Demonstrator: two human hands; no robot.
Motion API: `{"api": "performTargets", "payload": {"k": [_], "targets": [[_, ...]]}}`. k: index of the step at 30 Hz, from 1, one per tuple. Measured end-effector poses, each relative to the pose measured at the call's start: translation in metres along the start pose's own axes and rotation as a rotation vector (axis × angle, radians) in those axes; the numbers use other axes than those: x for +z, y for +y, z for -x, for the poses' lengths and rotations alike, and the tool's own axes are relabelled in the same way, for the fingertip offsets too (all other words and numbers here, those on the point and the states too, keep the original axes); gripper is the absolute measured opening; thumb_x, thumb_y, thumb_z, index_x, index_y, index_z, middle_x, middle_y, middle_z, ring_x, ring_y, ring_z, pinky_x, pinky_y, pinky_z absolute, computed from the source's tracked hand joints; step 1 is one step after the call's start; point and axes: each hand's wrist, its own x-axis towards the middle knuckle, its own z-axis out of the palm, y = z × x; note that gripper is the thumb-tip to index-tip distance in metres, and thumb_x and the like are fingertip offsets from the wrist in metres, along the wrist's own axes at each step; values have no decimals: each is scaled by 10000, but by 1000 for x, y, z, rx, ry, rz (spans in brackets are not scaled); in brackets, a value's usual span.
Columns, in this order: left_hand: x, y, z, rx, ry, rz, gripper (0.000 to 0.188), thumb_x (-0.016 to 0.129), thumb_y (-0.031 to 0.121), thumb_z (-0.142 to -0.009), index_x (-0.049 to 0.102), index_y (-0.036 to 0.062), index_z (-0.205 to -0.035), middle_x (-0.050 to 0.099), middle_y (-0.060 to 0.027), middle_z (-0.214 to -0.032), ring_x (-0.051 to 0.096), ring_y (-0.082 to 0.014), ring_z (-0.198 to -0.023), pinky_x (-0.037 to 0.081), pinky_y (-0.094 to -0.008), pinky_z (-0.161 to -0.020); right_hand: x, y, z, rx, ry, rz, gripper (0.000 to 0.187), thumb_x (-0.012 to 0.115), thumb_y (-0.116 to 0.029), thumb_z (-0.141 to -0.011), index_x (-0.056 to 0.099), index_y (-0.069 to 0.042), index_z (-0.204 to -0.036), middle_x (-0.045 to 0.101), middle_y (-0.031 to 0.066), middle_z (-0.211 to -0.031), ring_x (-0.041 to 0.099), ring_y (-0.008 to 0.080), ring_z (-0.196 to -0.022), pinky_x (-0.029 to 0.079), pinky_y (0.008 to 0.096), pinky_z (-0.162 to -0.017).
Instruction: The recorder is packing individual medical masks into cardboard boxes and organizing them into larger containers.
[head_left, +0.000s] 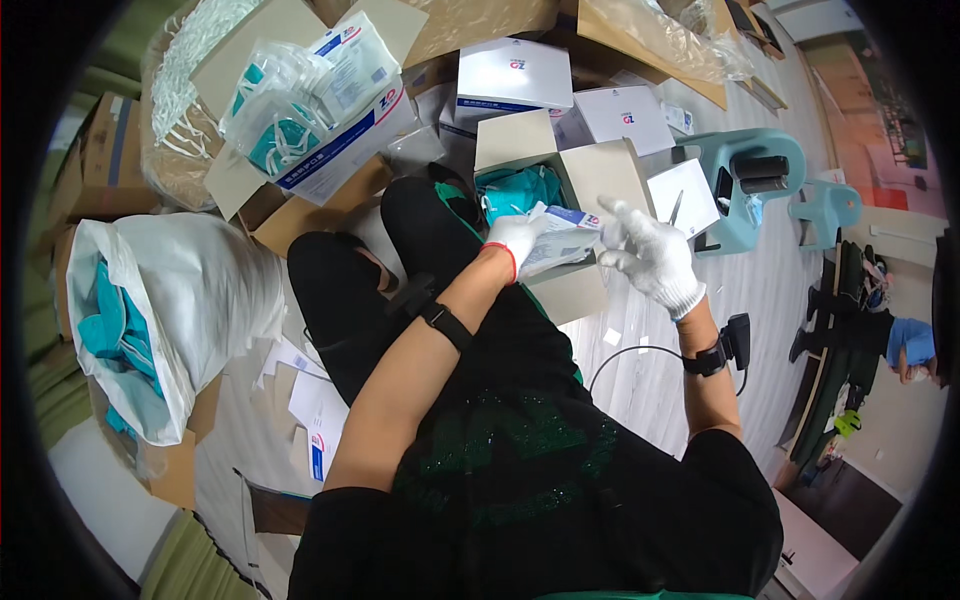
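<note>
My left hand [516, 238], in a white glove with a red cuff, is closed on the edge of a clear plastic packet [562, 246] with a blue and white printed end. That packet lies over the opening of a white carton [515, 142] whose flaps stand open. Inside the carton are teal face masks [524, 190]. Just right of the packet, my right hand [655, 258], gloved in white too, has its fingers spread and holds nothing. A white flap of the carton is behind its fingertips.
At the upper left, an open box [345, 150] holds bagged teal masks. A white sack [215, 300] with more masks leans at the left. Closed white boxes [515, 75] stand beyond the carton. A teal plastic stool [740, 190] is at the right; a black cable [625, 350] crosses the floor.
</note>
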Motion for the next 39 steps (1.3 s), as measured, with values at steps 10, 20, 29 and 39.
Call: {"api": "performTargets", "payload": {"k": [10,20,29,39], "targets": [[-38,-31,-63,113,91,-601,651,362,546,-971,680,-20,-1014,653,-257,-1032,621,-387,-1002,480,-417,-853,24,-24,-2,-443,166,206,335,739,-164,-757,603,-147,-1063,620,54,-921,641,262,-695,519,354,-581],[-43,-20,-51,-95,160,-45,569,477,517,-950,641,-16,-1057,683,-243,-868,700,-285,-746,527,-371,-546,57,4,5,-374,144,350,182,688,-190,-817,624,-146,-982,614,62,-842,620,261,-630,507,357,-549],[-65,-18,-10,68,174,245,523,459,434,-988,484,-49,-1189,648,-246,-945,677,-287,-681,560,-336,-579,141,118,-4,465,353,37,204,594,-224,-894,667,-38,-851,630,197,-697,641,362,-632,494,418,-596],[-62,-24,-10,217,197,200,390,469,328,-995,515,-40,-1115,644,-216,-891,666,-254,-655,548,-319,-562,149,122,-2,383,202,97,214,649,-230,-898,694,-21,-913,653,120,-645,619,125,-572,490,312,-562]]}}
